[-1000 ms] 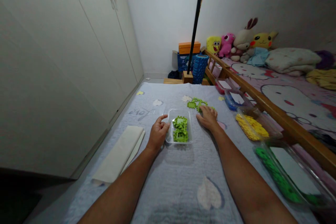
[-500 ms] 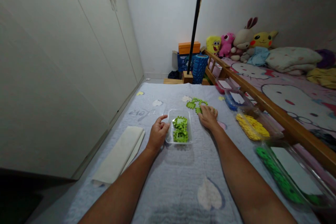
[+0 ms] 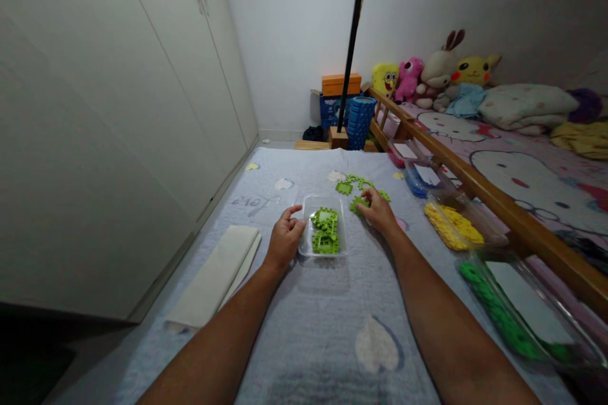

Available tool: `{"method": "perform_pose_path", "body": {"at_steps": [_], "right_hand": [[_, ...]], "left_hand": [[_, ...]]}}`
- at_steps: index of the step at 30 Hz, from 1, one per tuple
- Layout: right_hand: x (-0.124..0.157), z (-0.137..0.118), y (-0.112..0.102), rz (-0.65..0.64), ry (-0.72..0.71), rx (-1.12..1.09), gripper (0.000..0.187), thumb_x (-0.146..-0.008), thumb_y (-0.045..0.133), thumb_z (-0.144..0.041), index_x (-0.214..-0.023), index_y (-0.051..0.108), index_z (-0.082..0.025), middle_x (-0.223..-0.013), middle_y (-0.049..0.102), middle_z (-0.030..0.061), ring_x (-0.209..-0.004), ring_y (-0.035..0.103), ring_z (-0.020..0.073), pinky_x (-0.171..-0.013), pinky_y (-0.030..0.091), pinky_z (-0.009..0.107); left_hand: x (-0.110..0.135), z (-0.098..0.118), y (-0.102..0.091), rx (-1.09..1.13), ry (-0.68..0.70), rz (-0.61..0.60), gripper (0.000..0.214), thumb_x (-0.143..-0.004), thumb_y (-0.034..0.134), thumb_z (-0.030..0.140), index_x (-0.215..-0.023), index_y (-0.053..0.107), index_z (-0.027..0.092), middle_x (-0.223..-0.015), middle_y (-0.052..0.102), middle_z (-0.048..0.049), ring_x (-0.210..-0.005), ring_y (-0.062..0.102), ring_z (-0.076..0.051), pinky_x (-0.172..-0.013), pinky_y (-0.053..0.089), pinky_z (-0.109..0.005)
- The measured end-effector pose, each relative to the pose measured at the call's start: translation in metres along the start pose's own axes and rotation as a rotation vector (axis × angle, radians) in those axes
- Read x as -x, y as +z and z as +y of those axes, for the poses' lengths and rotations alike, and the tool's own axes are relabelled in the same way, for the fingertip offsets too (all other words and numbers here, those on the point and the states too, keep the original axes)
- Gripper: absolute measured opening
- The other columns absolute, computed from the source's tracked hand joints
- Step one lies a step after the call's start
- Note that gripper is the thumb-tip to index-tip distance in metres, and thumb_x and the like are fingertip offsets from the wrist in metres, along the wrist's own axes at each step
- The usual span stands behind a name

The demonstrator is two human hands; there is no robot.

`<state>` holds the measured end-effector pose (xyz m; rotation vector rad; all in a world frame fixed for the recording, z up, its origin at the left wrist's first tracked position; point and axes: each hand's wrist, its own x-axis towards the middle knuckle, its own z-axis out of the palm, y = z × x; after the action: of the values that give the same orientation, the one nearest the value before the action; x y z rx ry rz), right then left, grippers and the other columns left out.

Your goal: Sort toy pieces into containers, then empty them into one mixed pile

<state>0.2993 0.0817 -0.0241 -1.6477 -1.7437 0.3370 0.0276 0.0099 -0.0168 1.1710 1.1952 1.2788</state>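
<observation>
In the head view, a clear plastic box (image 3: pixel 344 247) stands in the middle of the cloth, with several light green notched puzzle pieces (image 3: pixel 325 231) lying inside. My left hand (image 3: pixel 286 234) is at the box's left wall, index finger and thumb apart, the other fingers curled; the thumb seems to touch the rim. To the right, beyond the box, my right hand (image 3: pixel 379 210) pinches a light green notched piece (image 3: pixel 357 204) at its edge. More loose green pieces (image 3: pixel 344 188) lie just past that hand, partly covered by it.
A folded pale cloth (image 3: pixel 216 275) lies at the left. Along the wooden bed rail (image 3: pixel 451 168) stand boxes with red, blue, yellow pieces (image 3: pixel 453 226) and green pieces (image 3: pixel 498 310). A black pole (image 3: pixel 352 44) rises behind the far edge. A wardrobe (image 3: pixel 118 139) borders the left.
My right hand has drawn slightly nearer, pulling a green piece away from the loose group; more pieces now show behind it. My left hand has stayed by the box.
</observation>
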Motion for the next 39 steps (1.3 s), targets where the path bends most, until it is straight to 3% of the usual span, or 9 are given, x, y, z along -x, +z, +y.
{"method": "perform_pose_path", "body": {"at_steps": [5, 9, 13, 18, 22, 27, 33, 36, 39], "right_hand": [[-0.004, -0.027, -0.008, 0.098, 0.017, -0.414, 0.028, -0.073, 0.059, -0.043, -0.089, 0.059, -0.02, -0.068, 0.056, -0.0031, -0.06, 0.049, 0.0137, -0.059, 0.039, 0.026], [-0.001, -0.061, -0.01, 0.002, -0.026, -0.618, 0.029, -0.076, 0.063, -0.045, -0.091, 0.059, -0.02, -0.06, 0.05, -0.007, -0.053, 0.044, 0.0107, -0.052, 0.032, 0.023], [0.009, -0.091, -0.009, -0.118, -0.082, -0.602, 0.025, -0.079, 0.064, -0.042, -0.09, 0.059, -0.021, -0.057, 0.05, -0.0077, -0.051, 0.044, 0.0103, -0.052, 0.033, 0.023], [0.022, -0.112, -0.003, -0.193, -0.131, -0.415, 0.014, -0.079, 0.062, -0.031, -0.088, 0.061, -0.021, -0.052, 0.048, -0.0084, -0.048, 0.043, 0.0102, -0.05, 0.03, 0.023], [0.027, -0.12, 0.002, -0.226, -0.153, -0.351, 0.012, -0.078, 0.064, -0.028, -0.088, 0.065, -0.021, -0.063, 0.059, -0.0045, -0.054, 0.051, 0.0112, -0.054, 0.037, 0.024], [0.025, -0.116, 0.003, -0.238, -0.152, -0.336, 0.021, -0.079, 0.064, -0.028, -0.098, 0.068, -0.02, -0.074, 0.067, -0.0008, -0.057, 0.056, 0.0122, -0.062, 0.045, 0.027], [0.01, -0.089, 0.0, -0.017, -0.176, -0.37, 0.021, -0.079, 0.059, -0.029, -0.096, 0.067, -0.02, -0.102, 0.069, 0.0054, -0.071, 0.062, 0.0143, -0.074, 0.051, 0.03], [-0.003, -0.062, -0.013, 0.121, -0.134, -0.226, 0.02, -0.081, 0.054, -0.029, -0.093, 0.067, -0.019, -0.104, 0.069, 0.0092, -0.084, 0.064, 0.0199, -0.08, 0.052, 0.034], [-0.011, -0.028, -0.026, 0.216, -0.023, 0.051, 0.025, -0.082, 0.049, -0.024, -0.096, 0.069, -0.016, -0.108, 0.069, 0.0139, -0.106, 0.061, 0.0267, -0.098, 0.045, 0.041]], "left_hand": [[-0.001, -0.001, -0.001, -0.018, 0.003, 0.0, 0.052, -0.078, 0.065, 0.038, -0.124, 0.058, 0.014, -0.055, 0.033, 0.0113, -0.049, 0.03, -0.008, -0.049, 0.025, -0.019], [0.0, 0.001, 0.0, -0.01, -0.005, 0.012, 0.054, -0.076, 0.067, 0.04, -0.123, 0.059, 0.015, -0.055, 0.034, 0.0114, -0.048, 0.031, -0.008, -0.05, 0.025, -0.019], [0.001, 0.003, 0.001, -0.011, 0.003, 0.005, 0.053, -0.077, 0.065, 0.04, -0.123, 0.059, 0.014, -0.055, 0.035, 0.0111, -0.049, 0.033, -0.008, -0.05, 0.026, -0.019], [0.001, 0.004, 0.001, 0.03, -0.013, 0.0, 0.054, -0.075, 0.068, 0.041, -0.122, 0.06, 0.015, -0.055, 0.035, 0.0114, -0.048, 0.033, -0.008, -0.049, 0.025, -0.019], [0.001, 0.003, 0.001, 0.026, -0.002, -0.001, 0.051, -0.075, 0.068, 0.04, -0.12, 0.06, 0.016, -0.055, 0.035, 0.0116, -0.047, 0.032, -0.008, -0.049, 0.025, -0.019], [0.001, 0.004, 0.001, 0.012, 0.013, -0.011, 0.05, -0.078, 0.065, 0.039, -0.121, 0.059, 0.015, -0.055, 0.037, 0.0112, -0.048, 0.033, -0.008, -0.049, 0.027, -0.02], [0.001, 0.003, 0.001, 0.003, 0.001, -0.004, 0.052, -0.076, 0.066, 0.04, -0.121, 0.059, 0.015, -0.055, 0.036, 0.0115, -0.048, 0.033, -0.008, -0.05, 0.026, -0.02], [0.0, 0.002, 0.0, -0.002, 0.006, 0.001, 0.051, -0.076, 0.067, 0.039, -0.121, 0.06, 0.015, -0.054, 0.035, 0.0114, -0.048, 0.033, -0.008, -0.05, 0.026, -0.02], [0.0, 0.002, 0.0, -0.011, 0.013, -0.001, 0.05, -0.077, 0.065, 0.038, -0.121, 0.06, 0.015, -0.055, 0.035, 0.0111, -0.048, 0.032, -0.008, -0.05, 0.026, -0.02]]}}
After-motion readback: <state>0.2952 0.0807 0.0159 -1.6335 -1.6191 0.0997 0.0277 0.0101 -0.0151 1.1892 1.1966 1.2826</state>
